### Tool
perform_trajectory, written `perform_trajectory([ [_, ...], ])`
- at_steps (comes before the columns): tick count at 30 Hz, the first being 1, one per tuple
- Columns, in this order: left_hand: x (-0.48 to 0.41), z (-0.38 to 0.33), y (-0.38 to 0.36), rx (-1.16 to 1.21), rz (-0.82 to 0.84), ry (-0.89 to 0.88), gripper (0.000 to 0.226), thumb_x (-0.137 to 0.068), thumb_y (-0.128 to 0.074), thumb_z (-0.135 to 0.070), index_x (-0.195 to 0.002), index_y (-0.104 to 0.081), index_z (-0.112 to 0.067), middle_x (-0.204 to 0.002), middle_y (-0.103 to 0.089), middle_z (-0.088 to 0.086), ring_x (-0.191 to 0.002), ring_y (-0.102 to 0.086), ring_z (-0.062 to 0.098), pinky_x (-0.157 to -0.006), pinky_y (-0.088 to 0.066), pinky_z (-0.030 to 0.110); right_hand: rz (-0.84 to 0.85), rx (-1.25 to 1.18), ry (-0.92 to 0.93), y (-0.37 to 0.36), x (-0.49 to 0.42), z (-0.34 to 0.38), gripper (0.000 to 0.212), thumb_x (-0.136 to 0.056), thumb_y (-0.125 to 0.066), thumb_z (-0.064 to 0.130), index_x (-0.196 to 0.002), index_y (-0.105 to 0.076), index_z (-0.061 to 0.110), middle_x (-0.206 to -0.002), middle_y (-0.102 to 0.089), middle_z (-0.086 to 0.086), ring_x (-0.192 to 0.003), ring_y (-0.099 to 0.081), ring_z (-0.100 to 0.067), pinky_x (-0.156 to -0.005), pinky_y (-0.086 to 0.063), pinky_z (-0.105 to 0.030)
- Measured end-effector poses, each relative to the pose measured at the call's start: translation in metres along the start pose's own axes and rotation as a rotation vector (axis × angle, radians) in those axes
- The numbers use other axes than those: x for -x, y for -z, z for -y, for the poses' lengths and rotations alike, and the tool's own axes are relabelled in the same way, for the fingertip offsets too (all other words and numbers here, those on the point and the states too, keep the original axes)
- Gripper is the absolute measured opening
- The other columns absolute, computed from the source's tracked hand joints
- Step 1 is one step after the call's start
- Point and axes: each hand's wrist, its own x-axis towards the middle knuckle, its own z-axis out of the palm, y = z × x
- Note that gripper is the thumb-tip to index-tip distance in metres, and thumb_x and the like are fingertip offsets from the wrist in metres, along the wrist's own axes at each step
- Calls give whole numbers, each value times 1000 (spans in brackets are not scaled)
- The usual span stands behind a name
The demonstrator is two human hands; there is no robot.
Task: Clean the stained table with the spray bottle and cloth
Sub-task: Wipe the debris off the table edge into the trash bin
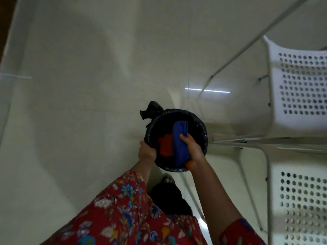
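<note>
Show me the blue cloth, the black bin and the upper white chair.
blue cloth (179, 129), head view, upper part
black bin (201, 127), head view, right rim
upper white chair (300, 85), head view, perforated panel

blue cloth, black bin, floral sleeve

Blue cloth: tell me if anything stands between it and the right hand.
Nothing visible does. The right hand grips the blue cloth at the mouth of the black bin, whose rim the left hand holds. A red item lies beside it.
</note>
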Motion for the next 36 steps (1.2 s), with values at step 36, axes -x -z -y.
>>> perform_trajectory([
  [36, 410, -164, 54, 65, -98, -272, 26, -86, -60, -9, -107, -46, -12, -101, -60, 13, -87, -62, 34, -75, -57, 52, -955, 556, 697, 307, 352, 241, 40, -95, -52, 26, -133, -51, 14, -134, -43, -14, -109, -55, -35, -91, -42, -40],
])
